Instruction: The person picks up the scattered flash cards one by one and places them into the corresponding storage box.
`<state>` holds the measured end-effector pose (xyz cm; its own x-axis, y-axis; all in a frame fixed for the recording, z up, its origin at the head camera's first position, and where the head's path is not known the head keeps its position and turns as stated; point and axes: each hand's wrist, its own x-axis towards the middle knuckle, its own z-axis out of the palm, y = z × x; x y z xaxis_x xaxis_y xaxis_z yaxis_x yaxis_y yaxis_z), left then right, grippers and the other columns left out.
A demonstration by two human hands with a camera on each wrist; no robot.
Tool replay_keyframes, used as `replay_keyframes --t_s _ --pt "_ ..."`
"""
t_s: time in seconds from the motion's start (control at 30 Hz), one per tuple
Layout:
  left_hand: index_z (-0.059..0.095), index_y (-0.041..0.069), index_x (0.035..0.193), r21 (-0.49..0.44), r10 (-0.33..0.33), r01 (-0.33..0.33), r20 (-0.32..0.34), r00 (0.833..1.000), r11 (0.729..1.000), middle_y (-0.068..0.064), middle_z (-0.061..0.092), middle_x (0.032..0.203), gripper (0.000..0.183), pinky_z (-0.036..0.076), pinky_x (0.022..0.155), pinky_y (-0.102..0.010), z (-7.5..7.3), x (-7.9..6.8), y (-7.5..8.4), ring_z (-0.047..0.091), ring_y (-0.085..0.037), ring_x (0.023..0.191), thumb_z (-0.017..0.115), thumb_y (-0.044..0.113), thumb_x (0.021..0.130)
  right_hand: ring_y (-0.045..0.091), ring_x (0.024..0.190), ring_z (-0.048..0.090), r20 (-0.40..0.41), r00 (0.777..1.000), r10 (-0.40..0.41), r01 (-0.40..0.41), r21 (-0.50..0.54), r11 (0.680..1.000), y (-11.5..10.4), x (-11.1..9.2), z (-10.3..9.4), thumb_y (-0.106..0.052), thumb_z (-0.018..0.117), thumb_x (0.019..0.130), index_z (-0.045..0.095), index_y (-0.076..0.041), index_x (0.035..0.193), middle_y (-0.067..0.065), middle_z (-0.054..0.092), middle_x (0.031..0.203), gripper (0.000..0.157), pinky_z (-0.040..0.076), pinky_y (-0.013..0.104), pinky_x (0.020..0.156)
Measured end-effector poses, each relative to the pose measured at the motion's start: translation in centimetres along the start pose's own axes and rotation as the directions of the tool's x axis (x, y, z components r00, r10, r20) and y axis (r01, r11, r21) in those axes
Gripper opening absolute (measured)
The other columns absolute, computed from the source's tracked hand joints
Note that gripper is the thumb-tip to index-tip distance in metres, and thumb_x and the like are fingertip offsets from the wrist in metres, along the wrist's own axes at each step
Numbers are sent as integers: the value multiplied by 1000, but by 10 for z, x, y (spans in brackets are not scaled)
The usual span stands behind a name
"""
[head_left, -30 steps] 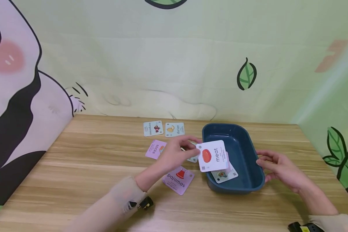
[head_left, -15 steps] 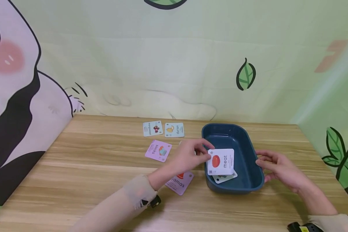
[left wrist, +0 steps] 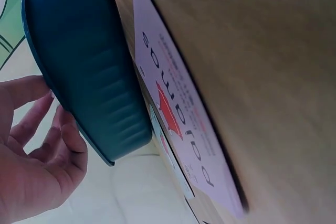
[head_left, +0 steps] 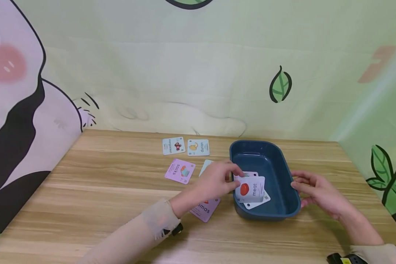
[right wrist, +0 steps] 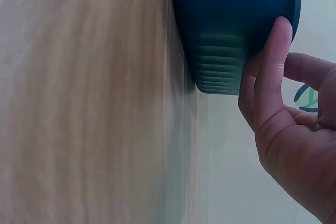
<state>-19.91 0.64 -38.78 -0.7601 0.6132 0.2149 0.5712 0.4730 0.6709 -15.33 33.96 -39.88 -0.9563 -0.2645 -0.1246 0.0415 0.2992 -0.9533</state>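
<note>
My left hand (head_left: 214, 181) reaches over the left rim of a dark blue plastic box (head_left: 267, 215). Its thumb and fingers pinch the left edge of a white picture card reading "meat" (head_left: 253, 189), low inside the box. Under that card lie a white card (head_left: 265, 199) and a purple-edged card (head_left: 252, 173), both partly covered. In the left wrist view the box wall (left wrist: 89, 51) hides the fingertips and the card. My right hand (head_left: 320, 192) rests its relaxed fingertips against the box's right outer side, right at the rim; a finger (right wrist: 275, 61) lies along the wall.
On the wooden table (head_left: 102, 216), left of the box, lie a mangosteen card (head_left: 173, 146), a durian card (head_left: 198, 147), a purple socks card (head_left: 180, 171) and a pajamas card (head_left: 206, 211). My left arm partly covers the pajamas card and a pale card (head_left: 205, 165).
The left hand has carried the meat card rightward over the rim, then down into the box. The purple-edged card shows again above it. The right hand and the box stay in place.
</note>
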Motion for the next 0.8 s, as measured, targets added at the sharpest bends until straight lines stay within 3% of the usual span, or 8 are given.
replay_keyframes --t_s 0.2,0.43,0.8 --pt "74 12 113 15 2 -2 -23 1000 1000 -5 67 111 23 46 66 -23 1 -1 -3 55 -15 80 79 15 92 19 86 65 -1 1000 3 -3 -1 1000 1 0 0 -12 53 108 28 19 148 15 58 112 56 59 38 60" --pt "72 13 114 -2 28 -28 -36 999 1000 0 65 112 23 48 69 -23 -2 -4 -6 56 -15 86 78 15 93 19 84 65 4 1000 -4 4 1 1000 1 -1 0 -11 52 108 28 19 148 14 58 111 56 59 38 60" --pt "69 8 120 -92 17 -16 13 1000 996 -7 68 115 23 51 75 -29 -28 -11 -16 58 -19 92 71 14 97 20 84 65 -4 1000 13 -13 -3 1000 -2 -1 1 -12 53 108 28 19 148 15 58 110 56 59 39 61"
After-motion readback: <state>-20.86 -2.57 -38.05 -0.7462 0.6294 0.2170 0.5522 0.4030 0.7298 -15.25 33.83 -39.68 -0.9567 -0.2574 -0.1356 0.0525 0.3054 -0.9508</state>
